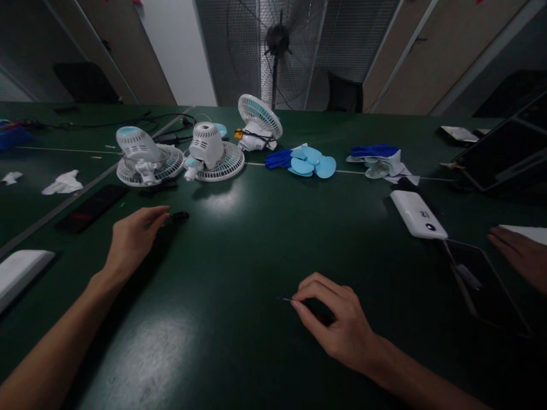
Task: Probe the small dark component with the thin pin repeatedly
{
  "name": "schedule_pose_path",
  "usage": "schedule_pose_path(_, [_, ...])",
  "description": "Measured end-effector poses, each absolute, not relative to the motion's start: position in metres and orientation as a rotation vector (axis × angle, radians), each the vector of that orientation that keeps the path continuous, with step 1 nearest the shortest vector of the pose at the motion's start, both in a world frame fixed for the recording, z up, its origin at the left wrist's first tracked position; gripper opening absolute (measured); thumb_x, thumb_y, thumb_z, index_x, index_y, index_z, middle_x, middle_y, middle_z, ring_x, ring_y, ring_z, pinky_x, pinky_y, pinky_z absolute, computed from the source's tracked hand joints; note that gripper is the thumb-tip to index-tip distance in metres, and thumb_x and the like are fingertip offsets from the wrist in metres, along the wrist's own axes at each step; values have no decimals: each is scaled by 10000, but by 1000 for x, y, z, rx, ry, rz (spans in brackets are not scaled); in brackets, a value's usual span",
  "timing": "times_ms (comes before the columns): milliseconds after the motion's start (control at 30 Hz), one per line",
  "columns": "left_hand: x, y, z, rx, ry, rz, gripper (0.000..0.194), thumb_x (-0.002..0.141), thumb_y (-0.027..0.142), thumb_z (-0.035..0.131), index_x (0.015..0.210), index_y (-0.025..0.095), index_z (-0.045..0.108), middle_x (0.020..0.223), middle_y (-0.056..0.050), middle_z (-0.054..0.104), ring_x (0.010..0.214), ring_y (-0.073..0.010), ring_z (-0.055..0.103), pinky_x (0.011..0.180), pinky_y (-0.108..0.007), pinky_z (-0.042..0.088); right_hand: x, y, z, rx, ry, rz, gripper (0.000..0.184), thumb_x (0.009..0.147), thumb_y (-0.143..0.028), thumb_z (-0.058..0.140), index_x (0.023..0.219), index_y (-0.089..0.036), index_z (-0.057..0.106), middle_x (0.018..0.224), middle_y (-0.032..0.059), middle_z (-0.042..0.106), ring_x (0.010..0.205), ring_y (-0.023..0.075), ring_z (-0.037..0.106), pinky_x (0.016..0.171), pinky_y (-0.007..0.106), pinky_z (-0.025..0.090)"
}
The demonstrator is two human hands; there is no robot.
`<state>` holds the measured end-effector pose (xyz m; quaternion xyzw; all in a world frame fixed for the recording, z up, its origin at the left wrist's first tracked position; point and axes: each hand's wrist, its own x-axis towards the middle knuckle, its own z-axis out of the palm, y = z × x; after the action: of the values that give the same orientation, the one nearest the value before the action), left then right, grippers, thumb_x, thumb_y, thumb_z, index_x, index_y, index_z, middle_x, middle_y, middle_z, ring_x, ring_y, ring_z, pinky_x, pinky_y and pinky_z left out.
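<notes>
My left hand [134,236] is at the left of the green table, its thumb and fingers pinched together at a small dark part [180,216], whose kind I cannot make out. Low at centre right, my right hand [335,319] holds a thin rod with a light tip [285,299] between thumb and forefinger. The tip points left, just above the tabletop, and the palm hides any further length. Beyond my left hand, two white fan heads [149,156] [208,151] lie grille down. Nearest to it on the left is a black phone [94,208].
A third small fan [260,122], light blue fan blades [313,163] and blue-and-white gloves [378,159] lie farther back. To the right are a white power bank [417,214], a dark tablet [482,285] and another person's hand [521,256]. A white box [23,273] sits left.
</notes>
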<state>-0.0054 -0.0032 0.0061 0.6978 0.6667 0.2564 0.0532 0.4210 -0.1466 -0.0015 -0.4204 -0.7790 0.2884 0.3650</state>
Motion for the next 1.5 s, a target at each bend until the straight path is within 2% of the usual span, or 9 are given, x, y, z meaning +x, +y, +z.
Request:
schedule_pose_path(167, [2, -2, 8, 2203, 2015, 795, 402, 1002, 461, 551, 1226, 170, 714, 1212, -53, 718, 934, -197, 692, 868, -299, 539, 422, -147, -3, -1075, -2009, 734, 80, 977, -147, 622, 997, -203, 675, 912, 19, 675, 784, 142, 667, 652, 278, 457])
schedule_pose_path(300, [8, 3, 1, 2255, 1975, 802, 383, 1005, 448, 557, 1240, 186, 707, 1286, -43, 695, 940, -187, 670, 888, -298, 526, 422, -147, -5, -1103, -2020, 715, 75, 972, -153, 631, 995, -210, 675, 917, 15, 674, 788, 146, 670, 656, 287, 447])
schedule_pose_path(467, [5, 9, -10, 2236, 1949, 765, 379, 973, 476, 587, 1203, 217, 741, 1166, -45, 759, 929, -220, 695, 860, -305, 524, 421, -147, -3, -1093, -2008, 718, 67, 983, -160, 621, 979, -204, 671, 905, 19, 670, 786, 145, 664, 654, 278, 452])
schedule_pose_path(600, [3, 9, -10, 2083, 1950, 784, 396, 942, 490, 627, 1223, 238, 747, 1205, -32, 760, 1017, -240, 705, 942, -320, 510, 420, -147, -2, -1098, -2014, 718, 73, 983, -158, 613, 977, -201, 671, 900, 23, 674, 783, 147, 664, 661, 279, 456])
schedule_pose_path(700, [3, 8, -7, 1953, 1940, 807, 429, 924, 511, 654, 1238, 232, 744, 1234, -15, 756, 1094, -254, 699, 1015, -342, 488, 420, -147, -3, -1095, -2016, 714, 73, 983, -160, 610, 974, -201, 670, 895, 24, 675, 777, 148, 664, 653, 278, 454])
schedule_pose_path(900, [3, 8, -2, 1756, 1921, 869, 492, 890, 543, 677, 1238, 202, 748, 1226, -37, 766, 1158, -271, 689, 1032, -344, 495, 421, -146, -1, -1115, -2020, 738, 84, 991, -166, 603, 986, -204, 677, 917, 25, 680, 793, 152, 667, 662, 287, 448])
schedule_pose_path(1233, [3, 13, 8, 1559, 1846, 810, 557, 790, 564, 783, 1171, 158, 753, 1133, -75, 790, 1099, -292, 699, 965, -385, 532, 422, -149, -3, -1151, -2047, 738, 80, 996, -189, 603, 994, -219, 678, 919, 16, 682, 802, 155, 669, 666, 298, 434])
schedule_pose_path(1400, [42, -4, 12, 1664, 1627, 717, 401, 804, 527, 791, 1032, 197, 788, 1165, -75, 767, 1066, -277, 704, 942, -380, 537, 421, -148, -2, -1151, -2048, 731, 80, 996, -196, 602, 997, -218, 679, 924, 21, 684, 805, 158, 671, 653, 288, 448])
schedule_pose_path(1500, [95, -36, 12, 1871, 1220, 557, 260, 912, 454, 707, 962, 212, 790, 1106, -87, 746, 987, -239, 698, 846, -354, 544, 420, -148, -2, -1158, -2028, 722, 77, 996, -188, 599, 991, -215, 671, 924, 21, 680, 810, 159, 671, 677, 292, 459])
